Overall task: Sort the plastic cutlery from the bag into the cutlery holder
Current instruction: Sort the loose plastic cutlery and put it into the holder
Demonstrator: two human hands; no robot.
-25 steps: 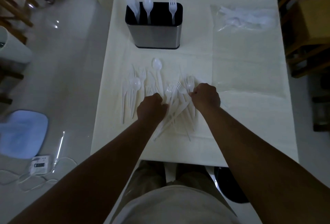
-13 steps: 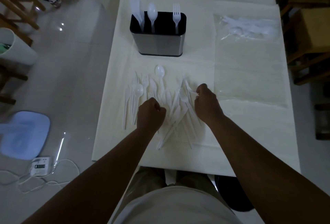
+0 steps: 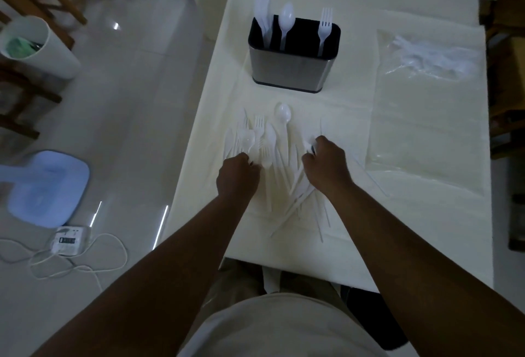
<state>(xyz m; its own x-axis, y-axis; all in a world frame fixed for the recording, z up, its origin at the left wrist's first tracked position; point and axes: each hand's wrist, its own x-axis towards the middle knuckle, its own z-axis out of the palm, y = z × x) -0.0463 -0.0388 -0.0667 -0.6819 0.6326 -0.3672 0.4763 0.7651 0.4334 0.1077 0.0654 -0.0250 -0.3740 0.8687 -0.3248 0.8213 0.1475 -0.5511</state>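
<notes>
- white plastic cutlery [image 3: 272,157] lies in a loose heap at the centre of the frame, forks, spoons and knives overlapping on the cream-covered table [image 3: 355,214].
- the left hand [image 3: 237,176] sits at the heap's left edge, its grip curled into a near fist over the pieces; whether it pinches one cannot be told.
- the right hand [image 3: 326,163] rests at the heap's right edge, its grip clenched around what looks like a white piece near the thumb.
- one spoon [image 3: 282,113] lies apart at the top of the heap, bowl pointing up the frame.
- the steel cutlery holder [image 3: 292,72] stands upright above the heap; knives stand in its left part, a spoon in the middle, a fork at the right.
- the clear bag [image 3: 426,95] lies flat at the right of the frame, a few white pieces bunched at its upper end.
</notes>
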